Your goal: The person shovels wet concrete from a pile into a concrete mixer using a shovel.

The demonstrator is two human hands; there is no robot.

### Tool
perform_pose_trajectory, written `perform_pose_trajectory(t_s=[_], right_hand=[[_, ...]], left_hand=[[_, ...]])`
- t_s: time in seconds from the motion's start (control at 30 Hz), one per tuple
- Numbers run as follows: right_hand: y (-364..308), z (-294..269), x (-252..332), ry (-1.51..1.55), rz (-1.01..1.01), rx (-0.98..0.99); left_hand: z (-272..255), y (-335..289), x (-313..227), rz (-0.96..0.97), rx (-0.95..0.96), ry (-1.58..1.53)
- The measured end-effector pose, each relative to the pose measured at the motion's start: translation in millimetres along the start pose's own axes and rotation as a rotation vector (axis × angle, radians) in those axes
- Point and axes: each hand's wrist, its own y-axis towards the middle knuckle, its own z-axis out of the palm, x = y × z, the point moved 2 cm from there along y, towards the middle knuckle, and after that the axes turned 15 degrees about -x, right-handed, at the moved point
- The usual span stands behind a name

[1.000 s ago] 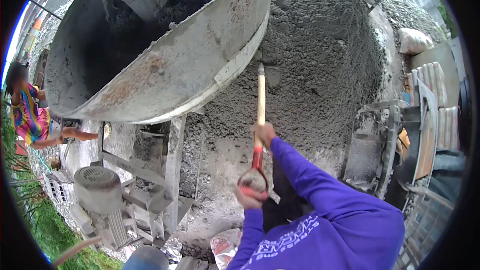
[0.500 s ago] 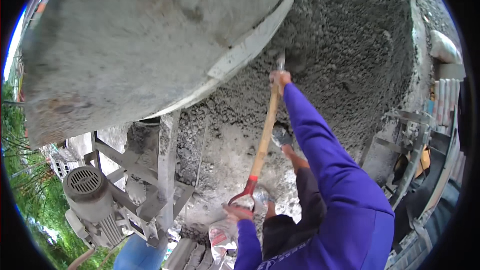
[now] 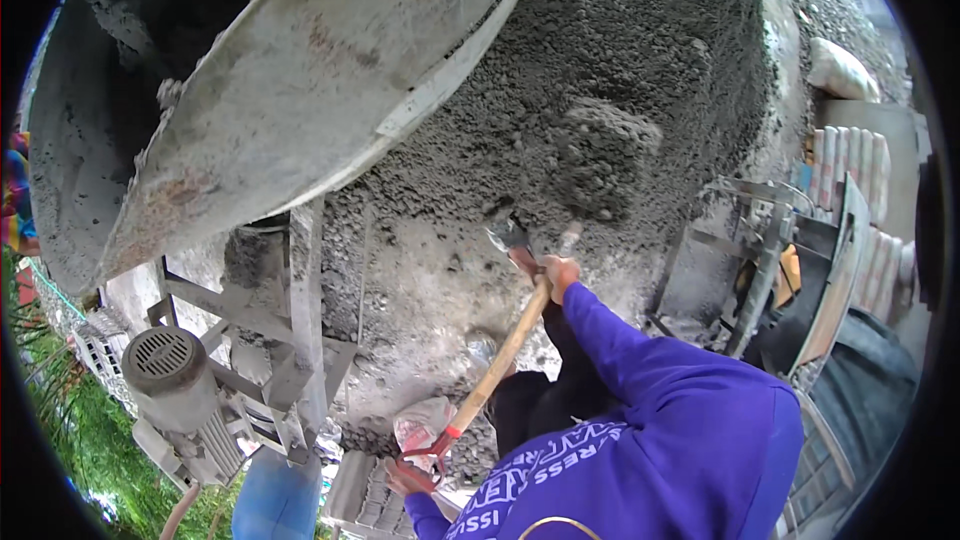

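A shovel [image 3: 500, 355] with a wooden shaft and a red D-shaped grip slants from lower left to upper right. My right hand [image 3: 560, 275] is wrapped round the shaft close to the metal socket. At the other end, my left hand [image 3: 408, 477] holds the red grip. Beyond my right hand a lump of wet grey concrete mix [image 3: 605, 158] covers the shovel's blade, so the blade itself is hidden. Behind that lump spreads a broad heap of the same mix [image 3: 655, 35].
A big mixer drum [image 3: 300, 80], its inside coated grey, fills the upper left. Below it are a motor [image 3: 170, 360], a steel frame [image 3: 307, 310] and a blue barrel [image 3: 277, 500]. Metal frames [image 3: 770, 260] and a white sack [image 3: 843, 70] stand right. My shoe [image 3: 508, 233] is beside the heap.
The shovel has come back toward my body, now with a lump of mix on its blade. My left hand has moved down and left. The drum's dark inside has come into view.
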Motion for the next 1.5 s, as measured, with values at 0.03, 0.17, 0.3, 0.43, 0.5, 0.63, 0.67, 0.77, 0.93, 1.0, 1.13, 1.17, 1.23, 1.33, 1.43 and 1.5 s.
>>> perform_pose_trajectory(t_s=[0.03, 0.17, 0.3, 0.43, 0.5, 0.63, 0.67, 0.77, 0.93, 1.0, 1.13, 1.17, 1.23, 1.33, 1.43, 1.5], right_hand=[[-19.6, -23.9, 0.5, 0.030, 0.041, -0.088], [15.8, -113.1, 9.2, -0.100, -0.085, -0.298], [25.4, -141.7, 39.3, -0.341, -0.291, -0.504], [27.9, -198.7, 23.6, -0.327, -0.440, -0.582], [-11.5, -214.0, -27.1, 0.036, -0.474, -0.474], [-111.6, -215.1, -86.8, 0.285, -0.160, 0.131], [-144.1, -196.1, -97.5, 0.321, -0.073, 0.204], [-192.0, -141.5, -131.0, 0.420, 0.026, 0.410], [-287.1, -42.8, -156.3, 0.299, 0.155, 0.658], [-315.0, -21.6, -149.7, 0.296, 0.201, 0.727], [-347.6, -5.7, -96.8, 0.214, 0.213, 0.891], [-349.3, -7.5, -75.0, 0.210, 0.222, 0.829], [-362.4, -20.9, -43.4, 0.163, 0.226, 0.831], [-378.9, -9.7, -6.7, 0.178, 0.212, 0.863], [-371.0, 22.6, 36.8, 0.174, 0.127, 0.919], [-275.2, 95.1, 87.8, 0.320, -0.066, 0.971]], left_hand=[[-9.7, 3.1, 1.8, -0.004, -0.014, 0.147], [15.4, 84.7, 47.7, -0.110, 0.528, 0.490], [82.0, 74.0, 74.7, -0.345, 0.972, 0.611], [71.7, 88.7, 112.2, -0.191, 1.151, 0.671], [12.4, 112.2, 130.8, -0.241, 1.125, 0.462], [-127.5, 82.4, 125.2, -0.281, 0.804, 0.036], [-157.7, 79.7, 123.5, -0.250, 0.705, -0.082], [-233.9, 69.8, 126.5, -0.327, 0.705, -0.400], [-259.8, 23.5, 103.9, -0.187, 0.826, -0.732], [-206.2, -75.1, 24.8, 0.092, 0.703, -0.639], [-89.0, -115.8, -18.1, -0.056, 0.563, -0.852], [-96.3, -146.3, -52.8, -0.053, 0.824, -0.840], [-111.0, -174.6, -85.1, -0.239, 1.084, -0.838], [-108.2, -197.6, -132.9, -0.033, 1.280, -0.897], [-55.6, -199.1, -169.2, 0.181, 1.381, -0.927], [31.5, -211.2, -203.7, 0.011, 1.330, -0.976]])
